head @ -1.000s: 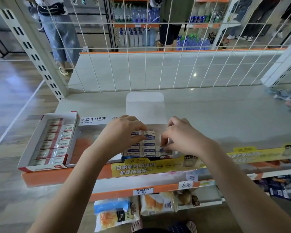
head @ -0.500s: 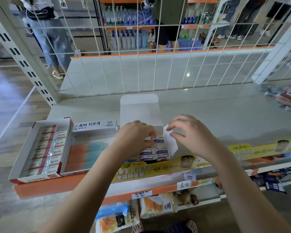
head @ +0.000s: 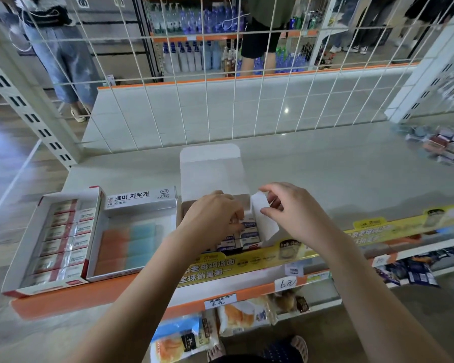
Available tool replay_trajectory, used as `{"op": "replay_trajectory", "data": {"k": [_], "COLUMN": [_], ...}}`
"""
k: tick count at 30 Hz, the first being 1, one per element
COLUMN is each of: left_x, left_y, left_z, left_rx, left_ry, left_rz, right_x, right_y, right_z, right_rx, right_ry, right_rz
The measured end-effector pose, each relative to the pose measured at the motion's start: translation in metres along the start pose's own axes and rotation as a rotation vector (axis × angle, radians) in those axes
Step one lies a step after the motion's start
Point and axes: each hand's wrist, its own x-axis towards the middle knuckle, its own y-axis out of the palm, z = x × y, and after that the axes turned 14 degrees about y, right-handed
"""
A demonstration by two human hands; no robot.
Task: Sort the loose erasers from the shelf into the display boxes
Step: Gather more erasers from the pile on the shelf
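A white display box point(head: 210, 167) stands at the shelf's front centre with its lid tipped back. Rows of blue-and-white erasers point(head: 250, 231) fill it. My left hand point(head: 212, 216) reaches into the box from the left, its fingers curled down onto an eraser in the back row. My right hand point(head: 292, 209) is at the box's right side and pinches the upright white side flap point(head: 260, 204) between thumb and fingers. A pile of loose erasers point(head: 447, 148) lies at the far right of the shelf, blurred.
Left of the centre box stand a box of orange and blue erasers point(head: 131, 243) with a Korean label and a red-and-white eraser box point(head: 57, 243). A wire grid point(head: 220, 82) backs the shelf. People stand in the aisle beyond it. Snack packets fill the lower shelf.
My right hand has lifted off the erasers and taken hold of the box's right side flap. My left hand has stayed on the erasers in the box.
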Motion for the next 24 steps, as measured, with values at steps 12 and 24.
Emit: {"op": "replay_trajectory", "data": {"k": [12,24], "left_x": [0.001,0.053], "left_y": [0.000,-0.047], "left_z": [0.004,-0.001], "left_rx": [-0.003,0.149], "left_ry": [-0.014,0.008], "left_rz": [0.011,-0.025], "right_x": [0.001,0.033], "right_y": [0.001,-0.031], "right_z": [-0.003,-0.024], "right_rx": [0.023,-0.079], "right_ry": [0.014,-0.041], "right_rz": [0.010,0.070]}}
